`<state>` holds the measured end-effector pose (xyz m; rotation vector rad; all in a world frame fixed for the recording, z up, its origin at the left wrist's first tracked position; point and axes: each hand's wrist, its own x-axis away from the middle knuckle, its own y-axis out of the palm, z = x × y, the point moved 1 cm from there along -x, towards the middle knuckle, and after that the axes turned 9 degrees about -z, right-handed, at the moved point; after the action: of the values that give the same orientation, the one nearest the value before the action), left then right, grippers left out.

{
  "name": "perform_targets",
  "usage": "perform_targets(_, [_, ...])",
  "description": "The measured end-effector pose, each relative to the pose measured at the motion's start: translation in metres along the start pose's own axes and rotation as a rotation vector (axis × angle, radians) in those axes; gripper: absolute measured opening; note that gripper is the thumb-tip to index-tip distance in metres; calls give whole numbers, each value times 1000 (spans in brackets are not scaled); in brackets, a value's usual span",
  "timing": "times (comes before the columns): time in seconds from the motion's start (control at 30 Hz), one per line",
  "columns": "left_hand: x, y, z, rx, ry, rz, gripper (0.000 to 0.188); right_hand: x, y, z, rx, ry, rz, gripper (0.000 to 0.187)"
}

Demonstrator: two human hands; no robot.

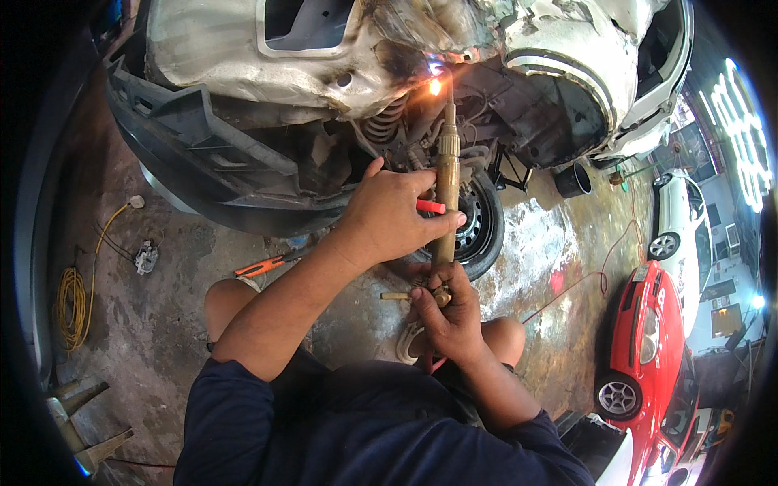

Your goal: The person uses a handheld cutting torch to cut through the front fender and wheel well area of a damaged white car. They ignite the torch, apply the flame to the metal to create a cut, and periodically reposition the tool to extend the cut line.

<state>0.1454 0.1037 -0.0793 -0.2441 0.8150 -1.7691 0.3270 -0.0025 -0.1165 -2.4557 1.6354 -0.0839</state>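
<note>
A long brass gas torch points up and away from me, its tip at the torn edge of a car's white body. A bright orange flame glows there, and the metal around it is scorched brown. My left hand is closed around the torch's barrel, with a small red object tucked between its fingers. Lower down, my right hand grips the valve end of the torch, thumb and fingers about a brass knob. A hose runs down from that end.
A loose wheel lies beneath the car, behind the torch. Orange-handled pliers and a coiled yellow cable are on the floor at left. A black bucket and a red hose are at right, near a red car.
</note>
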Motion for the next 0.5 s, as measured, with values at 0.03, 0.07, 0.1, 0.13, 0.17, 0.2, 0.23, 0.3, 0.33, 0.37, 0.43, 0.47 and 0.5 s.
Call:
perform_targets(0.03, [1, 0, 0, -3, 1, 2, 60, 1, 0, 0, 2, 0, -4, 21])
perform_targets(0.07, [1, 1, 0, -6, 2, 3, 60, 1, 0, 0, -19, -3, -8, 20])
perform_targets(0.1, [1, 1, 0, -6, 0, 3, 60, 2, 0, 0, 6, 2, -4, 20])
perform_targets(0.13, [2, 1, 0, -6, -2, 3, 61, 2, 0, 0, 6, 4, -1, 20])
perform_targets(0.17, [2, 1, 0, -6, -5, 2, 61, 2, 0, 0, -15, 2, -1, 20])
perform_targets(0.2, [2, 1, 1, -3, -2, 1, 60, 2, -1, 0, 20, -3, -1, 20])
perform_targets(0.23, [2, 1, 1, 1, 0, 1, 60, 2, -1, 0, 33, -12, -3, 20])
perform_targets(0.3, [1, 1, 1, -1, 1, -9, 60, 2, -2, 0, 63, -36, -10, 21])
perform_targets(0.33, [1, 1, 1, -6, -2, -17, 59, 2, -2, 0, 81, -50, -15, 21])
perform_targets(0.37, [1, 1, 1, -10, -4, -25, 59, 2, -3, 0, 93, -69, -18, 21])
perform_targets(0.43, [1, 0, 2, -13, 0, -13, 57, 1, -2, 1, 71, -58, -14, 21])
perform_targets(0.47, [0, 0, 2, -11, 1, -12, 56, 1, -2, 2, 58, -54, -11, 21])
perform_targets(0.5, [0, 0, 2, -17, -2, -13, 55, 1, -2, 2, 46, -53, -8, 21])
